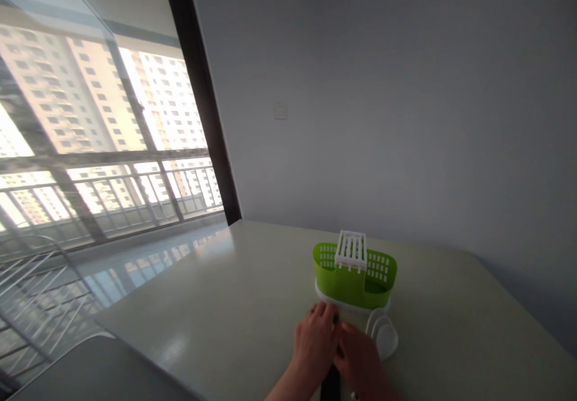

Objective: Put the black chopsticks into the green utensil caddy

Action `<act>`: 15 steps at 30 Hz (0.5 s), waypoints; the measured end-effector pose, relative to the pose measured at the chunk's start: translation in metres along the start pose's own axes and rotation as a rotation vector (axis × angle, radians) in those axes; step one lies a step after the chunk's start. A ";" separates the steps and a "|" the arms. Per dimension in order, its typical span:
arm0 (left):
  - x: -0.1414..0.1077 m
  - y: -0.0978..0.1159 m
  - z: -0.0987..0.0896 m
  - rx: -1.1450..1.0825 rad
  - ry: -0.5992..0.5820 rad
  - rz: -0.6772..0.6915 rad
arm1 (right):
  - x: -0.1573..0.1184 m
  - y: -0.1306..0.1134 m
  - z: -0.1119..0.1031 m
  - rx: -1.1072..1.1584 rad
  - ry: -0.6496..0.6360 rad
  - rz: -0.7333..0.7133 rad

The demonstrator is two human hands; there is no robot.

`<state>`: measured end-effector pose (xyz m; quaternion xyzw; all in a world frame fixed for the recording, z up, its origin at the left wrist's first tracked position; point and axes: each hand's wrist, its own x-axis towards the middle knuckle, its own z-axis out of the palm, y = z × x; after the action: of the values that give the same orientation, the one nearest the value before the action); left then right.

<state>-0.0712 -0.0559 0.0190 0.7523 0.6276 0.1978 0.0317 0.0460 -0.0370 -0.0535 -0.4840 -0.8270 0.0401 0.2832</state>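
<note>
My left hand (315,335) is closed, its fingers curled down near the front of a green basket. Right up against it, my right hand (358,353) is also closed. Between the two hands runs a long black object (331,384); a small dark end shows above them, and its kind is hidden by my fingers. The green plastic basket (349,287) stands on a white base, with a white slatted rack (351,251) set across its top. Beside my right hand lie white, rounded, spoon-like pieces (386,338), partly overlapping.
All of this is on a pale table (225,305) against a grey wall (383,100). A wall switch (280,110) is behind. At left are a grey chair back (97,371), a metal rack (40,311) and large windows with a dark frame (202,88).
</note>
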 end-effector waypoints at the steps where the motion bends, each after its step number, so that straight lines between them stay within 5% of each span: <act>1: -0.008 -0.013 0.002 -0.012 -0.043 -0.060 | 0.000 0.000 -0.002 0.003 -0.034 0.008; 5: -0.032 -0.039 0.017 -0.026 -0.165 -0.146 | 0.002 0.000 -0.010 0.003 -0.114 0.049; 15: -0.034 -0.038 0.018 -0.020 -0.247 -0.165 | 0.003 0.001 -0.014 -0.013 -0.161 0.077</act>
<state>-0.1052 -0.0764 -0.0179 0.7165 0.6765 0.1068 0.1322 0.0528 -0.0364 -0.0407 -0.5126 -0.8281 0.0841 0.2109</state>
